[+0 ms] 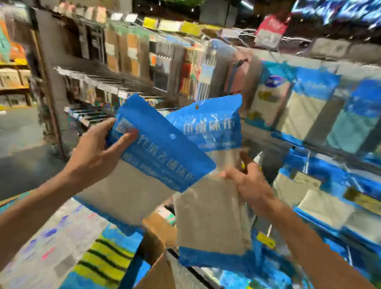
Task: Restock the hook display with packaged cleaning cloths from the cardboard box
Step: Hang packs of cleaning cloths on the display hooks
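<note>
Blue-headed plastic twice over: your left hand (99, 152) pinches a pack (160, 158) by its top corner. Your right hand (249, 184) grips a second pack (207, 205) mid-edge, probably leaving hang holes free for the hook display (264, 137), above the box (158, 233).

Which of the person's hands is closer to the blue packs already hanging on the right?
Right. The right hand grips the right pack just beside the hanging packs. The left hand holds the left pack by its blue header, farther left of them.
</note>
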A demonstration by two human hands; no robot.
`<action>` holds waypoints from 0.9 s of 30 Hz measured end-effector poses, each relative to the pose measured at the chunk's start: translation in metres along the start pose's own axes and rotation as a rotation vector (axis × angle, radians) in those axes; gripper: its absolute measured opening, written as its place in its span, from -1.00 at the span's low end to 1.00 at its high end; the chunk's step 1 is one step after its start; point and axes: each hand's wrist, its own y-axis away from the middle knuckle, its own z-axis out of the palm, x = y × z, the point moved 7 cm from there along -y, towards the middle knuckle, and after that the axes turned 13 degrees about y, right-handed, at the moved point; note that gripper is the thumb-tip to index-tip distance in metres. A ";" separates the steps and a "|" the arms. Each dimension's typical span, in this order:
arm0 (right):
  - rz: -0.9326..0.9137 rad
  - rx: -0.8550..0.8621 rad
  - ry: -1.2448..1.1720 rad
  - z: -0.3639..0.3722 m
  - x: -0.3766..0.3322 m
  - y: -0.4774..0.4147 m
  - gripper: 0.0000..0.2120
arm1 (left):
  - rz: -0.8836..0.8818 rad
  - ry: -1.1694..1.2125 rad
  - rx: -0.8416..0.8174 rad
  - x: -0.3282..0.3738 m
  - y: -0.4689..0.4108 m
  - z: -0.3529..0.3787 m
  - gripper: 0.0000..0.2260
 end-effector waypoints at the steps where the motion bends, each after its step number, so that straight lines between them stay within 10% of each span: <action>1: -0.003 0.060 -0.015 -0.026 0.010 -0.007 -0.94 | 0.021 0.071 -0.027 0.005 -0.011 0.027 -0.72; 3: 0.037 0.170 -0.046 -0.076 0.036 -0.021 -0.92 | 0.053 0.169 -0.081 0.017 -0.032 0.084 -0.95; 12: 0.001 0.439 0.030 -0.246 0.102 -0.077 -0.27 | -0.024 0.407 -0.249 0.055 -0.108 0.298 -0.81; 17: -0.121 0.461 0.134 -0.296 0.094 -0.110 -0.92 | -0.051 0.444 -0.251 0.065 -0.156 0.361 -0.76; 27: -0.088 0.718 0.192 -0.334 0.085 -0.186 -0.52 | 0.046 0.389 -0.233 0.060 -0.258 0.430 -0.86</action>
